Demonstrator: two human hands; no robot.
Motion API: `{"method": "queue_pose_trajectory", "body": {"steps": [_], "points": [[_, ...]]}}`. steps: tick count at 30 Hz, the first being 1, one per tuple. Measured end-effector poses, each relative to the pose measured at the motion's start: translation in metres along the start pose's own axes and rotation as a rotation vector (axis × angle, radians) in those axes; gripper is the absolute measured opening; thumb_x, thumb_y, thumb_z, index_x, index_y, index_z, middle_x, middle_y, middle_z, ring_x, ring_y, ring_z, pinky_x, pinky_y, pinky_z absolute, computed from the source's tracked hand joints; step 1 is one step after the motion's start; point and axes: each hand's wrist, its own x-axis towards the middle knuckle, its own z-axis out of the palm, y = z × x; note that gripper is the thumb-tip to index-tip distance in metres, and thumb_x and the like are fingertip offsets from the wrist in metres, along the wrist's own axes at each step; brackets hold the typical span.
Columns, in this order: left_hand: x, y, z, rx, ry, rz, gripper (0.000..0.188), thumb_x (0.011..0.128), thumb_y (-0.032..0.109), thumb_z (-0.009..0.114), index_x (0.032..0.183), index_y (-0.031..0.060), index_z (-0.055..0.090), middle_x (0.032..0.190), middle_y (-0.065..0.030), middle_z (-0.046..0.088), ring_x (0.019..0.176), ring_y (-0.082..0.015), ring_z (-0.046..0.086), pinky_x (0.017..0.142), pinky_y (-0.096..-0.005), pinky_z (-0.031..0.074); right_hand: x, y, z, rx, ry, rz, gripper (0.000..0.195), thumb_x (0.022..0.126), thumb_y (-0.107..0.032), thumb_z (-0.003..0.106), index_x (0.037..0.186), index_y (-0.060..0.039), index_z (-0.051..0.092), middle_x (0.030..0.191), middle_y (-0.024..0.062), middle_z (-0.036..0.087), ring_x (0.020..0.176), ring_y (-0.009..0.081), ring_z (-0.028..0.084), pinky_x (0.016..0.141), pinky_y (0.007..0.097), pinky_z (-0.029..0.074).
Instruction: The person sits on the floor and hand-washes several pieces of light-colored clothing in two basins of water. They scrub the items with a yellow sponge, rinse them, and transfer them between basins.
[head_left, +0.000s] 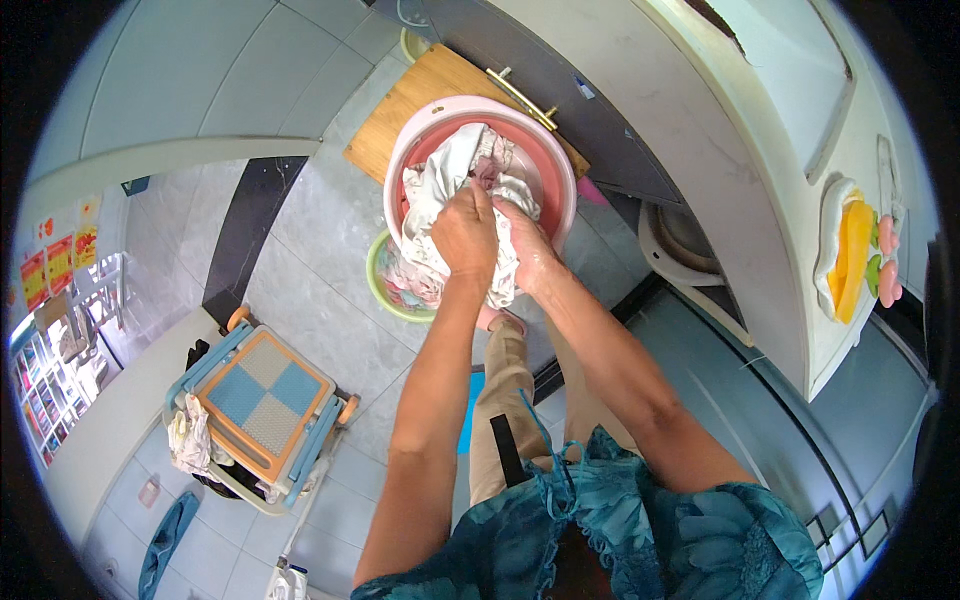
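A pink plastic basin (564, 161) stands on a wooden board or low stool (367, 146). White patterned cloth (450, 161) is bunched in the basin and hangs over its near side. My left hand (469, 229) is closed on the cloth, back of the hand upward. Against the cloth's other side lies my right hand (526, 244), its palm turned inward and its fingertips partly hidden in the folds. Just below the basin, a green-rimmed basin (373, 281) on the floor holds pale patterned cloth (405, 277).
A blue and orange wheeled cart (270, 397) with cloth in it stands at the lower left. Dark cabinet doors (600, 124) with a gold handle are beside the basin. On the white counter (757, 172) at the right lies a yellow and white sponge-like item (847, 255).
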Motion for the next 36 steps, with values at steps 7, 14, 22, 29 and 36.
{"method": "queue_pose_trajectory", "body": {"steps": [7,14,22,29,36], "points": [[-0.023,0.018,0.008,0.052,-0.013,0.045,0.044,0.097,0.026,0.055,0.066,-0.004,0.063,0.062,-0.0249,0.06,0.051,-0.0396,0.059,0.051,-0.0469,0.046,0.039,-0.006,-0.021,0.187,-0.086,0.089,0.048,0.096,-0.04,0.056,0.129,-0.0044,0.056,0.113,0.0107,0.066,0.102,0.0208,0.064,0.089,0.0373,0.052],[0.018,-0.042,-0.012,-0.466,0.06,-0.463,0.041,0.098,0.031,0.057,0.075,-0.0026,0.064,0.065,-0.0088,0.059,0.064,-0.0145,0.052,0.065,-0.0314,0.046,0.02,-0.021,-0.026,0.209,-0.278,0.075,0.054,0.091,-0.047,0.06,0.123,-0.0038,0.06,0.117,0.0125,0.068,0.109,0.0238,0.064,0.1,0.0395,0.049],[-0.012,-0.023,-0.049,-0.728,-0.195,-0.305,0.042,0.09,0.013,0.069,0.126,0.0018,0.051,0.117,-0.0081,0.058,0.098,-0.015,0.056,0.083,-0.0278,0.047,-0.008,-0.008,-0.026,0.275,-0.31,0.056,0.071,0.091,-0.056,0.06,0.145,-0.0151,0.039,0.144,0.0065,0.049,0.133,0.0249,0.046,0.109,0.0481,0.038],[-0.059,0.051,-0.031,-0.239,-0.152,0.026,0.016,0.089,0.015,0.067,0.085,0.0004,0.063,0.064,-0.0158,0.061,0.053,-0.024,0.06,0.055,-0.0351,0.048,0.011,-0.031,0.009,0.238,-0.364,0.159,0.041,0.097,-0.041,0.059,0.124,-0.011,0.058,0.108,0.0036,0.066,0.091,0.0187,0.064,0.085,0.0363,0.054],[0.039,0.004,-0.01,-0.01,0.051,-0.004,0.044,0.097,0.031,0.054,0.067,-0.0003,0.062,0.061,-0.0257,0.059,0.057,-0.0431,0.06,0.054,-0.0484,0.046,0.007,0.01,0.004,0.062,-0.117,0.0,0.04,0.096,-0.039,0.052,0.121,-0.0085,0.058,0.114,0.0062,0.064,0.101,0.0186,0.063,0.088,0.0358,0.051]]}}
